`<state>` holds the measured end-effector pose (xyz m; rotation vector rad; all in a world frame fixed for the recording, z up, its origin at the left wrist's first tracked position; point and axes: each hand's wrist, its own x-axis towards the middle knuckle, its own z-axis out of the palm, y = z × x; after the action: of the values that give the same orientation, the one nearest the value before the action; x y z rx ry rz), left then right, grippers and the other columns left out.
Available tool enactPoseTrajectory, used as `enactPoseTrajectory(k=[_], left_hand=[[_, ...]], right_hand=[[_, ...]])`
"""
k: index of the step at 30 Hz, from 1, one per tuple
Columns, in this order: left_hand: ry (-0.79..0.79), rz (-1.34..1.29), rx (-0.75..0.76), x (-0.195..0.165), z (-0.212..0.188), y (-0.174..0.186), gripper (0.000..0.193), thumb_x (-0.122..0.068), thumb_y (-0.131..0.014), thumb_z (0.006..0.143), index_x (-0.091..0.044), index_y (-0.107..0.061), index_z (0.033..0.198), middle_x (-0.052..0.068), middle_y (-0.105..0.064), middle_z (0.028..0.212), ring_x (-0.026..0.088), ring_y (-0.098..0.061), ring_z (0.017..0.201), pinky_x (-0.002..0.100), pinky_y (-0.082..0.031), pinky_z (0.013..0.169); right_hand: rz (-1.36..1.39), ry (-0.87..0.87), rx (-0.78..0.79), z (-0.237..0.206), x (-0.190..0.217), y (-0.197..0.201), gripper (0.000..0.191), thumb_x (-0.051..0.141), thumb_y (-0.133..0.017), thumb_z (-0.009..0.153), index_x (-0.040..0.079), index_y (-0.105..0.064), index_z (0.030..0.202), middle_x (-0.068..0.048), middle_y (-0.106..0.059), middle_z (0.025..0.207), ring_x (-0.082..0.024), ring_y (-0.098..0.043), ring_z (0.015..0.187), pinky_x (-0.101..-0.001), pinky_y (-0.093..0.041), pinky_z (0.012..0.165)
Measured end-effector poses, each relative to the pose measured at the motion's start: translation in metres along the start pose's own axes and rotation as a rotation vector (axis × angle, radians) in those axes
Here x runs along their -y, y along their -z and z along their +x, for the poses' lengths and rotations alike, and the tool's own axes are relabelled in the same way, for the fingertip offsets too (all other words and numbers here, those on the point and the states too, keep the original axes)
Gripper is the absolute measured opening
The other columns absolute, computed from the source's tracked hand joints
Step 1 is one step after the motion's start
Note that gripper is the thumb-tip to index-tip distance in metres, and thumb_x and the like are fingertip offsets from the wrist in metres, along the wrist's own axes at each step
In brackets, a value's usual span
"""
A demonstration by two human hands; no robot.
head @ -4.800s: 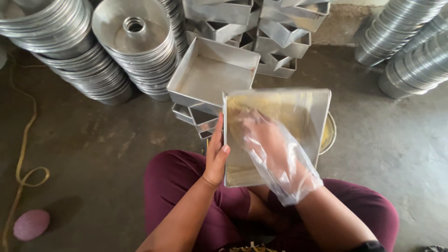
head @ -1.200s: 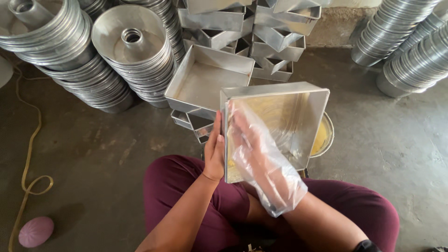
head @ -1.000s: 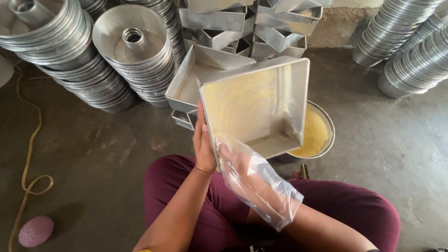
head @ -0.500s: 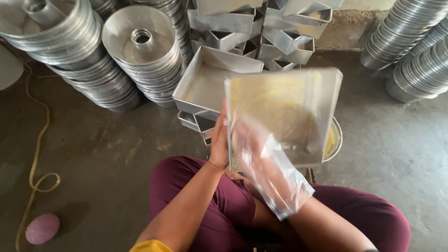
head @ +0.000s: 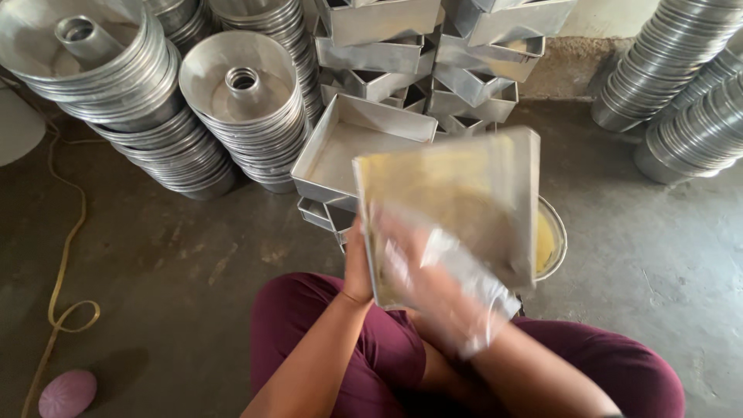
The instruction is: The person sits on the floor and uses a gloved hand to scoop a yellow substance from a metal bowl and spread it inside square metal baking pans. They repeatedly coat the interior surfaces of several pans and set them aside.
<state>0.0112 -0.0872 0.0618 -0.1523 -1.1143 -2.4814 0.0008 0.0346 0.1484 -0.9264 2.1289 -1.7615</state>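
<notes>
I hold a square metal baking pan (head: 472, 186) tilted up over my lap, its inside smeared with yellow grease. My left hand (head: 357, 267) grips the pan's left edge from behind. My right hand (head: 433, 275), covered by a clear plastic bag as a glove, is pressed flat inside the pan and blurred by motion. Just behind the pan, at its right, sits a round metal bowl (head: 551, 241) of yellow grease, partly hidden by the pan.
A stack of square pans (head: 352, 147) stands right ahead, with more crossed square pans (head: 433, 54) behind. Stacks of ring cake moulds (head: 240, 101) fill the left, round tins (head: 689, 108) the right. A yellow cord (head: 62, 255) and a pink object (head: 68, 393) lie on the concrete floor.
The pan has been turned in my hands, from tipped far forward a second ago to facing me. My gloved right hand keeps sweeping over its inside. The left hand stays on the edge.
</notes>
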Motion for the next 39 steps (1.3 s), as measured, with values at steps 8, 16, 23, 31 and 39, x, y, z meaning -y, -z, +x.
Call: enactPoseTrajectory(k=[8,16,23,31,39], left_hand=[[-0.287,0.512,0.077,-0.006,-0.004,0.0,0.078,-0.063,-0.035,0.108,-0.008,-0.029,0.163,0.004,-0.044,0.159,0.015,-0.045,0.144,0.032,-0.037,0.117],[-0.121,-0.057,0.094,-0.007,-0.005,0.022,0.096,-0.063,-0.059,0.1,-0.003,-0.027,0.168,0.013,-0.054,0.133,0.024,-0.053,0.117,0.038,-0.046,0.1],[-0.383,0.405,-0.028,-0.026,-0.004,0.022,0.106,-0.059,-0.067,0.094,0.007,-0.021,0.163,0.014,-0.039,0.163,0.023,-0.037,0.15,0.036,-0.026,0.125],[-0.435,0.486,-0.127,-0.028,-0.013,0.025,0.105,-0.056,-0.071,0.093,0.002,-0.023,0.166,0.013,-0.062,0.132,0.018,-0.059,0.117,0.032,-0.047,0.103],[-0.467,0.438,-0.125,-0.019,-0.017,0.008,0.105,-0.057,-0.072,0.094,0.002,-0.022,0.166,0.012,-0.055,0.142,0.018,-0.055,0.119,0.032,-0.044,0.102]], right_hand=[[0.156,-0.041,-0.18,0.02,-0.004,0.019,0.039,0.021,-0.068,0.088,0.0,-0.058,0.12,-0.016,-0.065,0.107,-0.028,-0.061,0.095,-0.0343,-0.053,0.079],[0.245,-0.169,0.086,0.005,-0.025,-0.01,0.037,0.024,-0.071,0.085,0.001,-0.061,0.112,-0.016,-0.066,0.098,-0.03,-0.063,0.087,-0.0369,-0.055,0.074],[-0.529,0.154,0.466,-0.007,-0.059,0.01,0.03,0.022,-0.075,0.083,0.001,-0.062,0.099,-0.018,-0.065,0.086,-0.033,-0.061,0.078,-0.0376,-0.056,0.073],[-1.198,0.068,0.307,-0.004,-0.097,0.067,0.034,0.021,-0.069,0.083,0.01,-0.073,0.115,-0.011,-0.073,0.101,-0.024,-0.069,0.083,-0.0358,-0.055,0.069],[-1.491,0.474,0.463,-0.028,-0.044,0.024,0.025,0.017,-0.066,0.074,0.008,-0.07,0.097,-0.011,-0.069,0.088,-0.028,-0.069,0.075,-0.0398,-0.054,0.061]])
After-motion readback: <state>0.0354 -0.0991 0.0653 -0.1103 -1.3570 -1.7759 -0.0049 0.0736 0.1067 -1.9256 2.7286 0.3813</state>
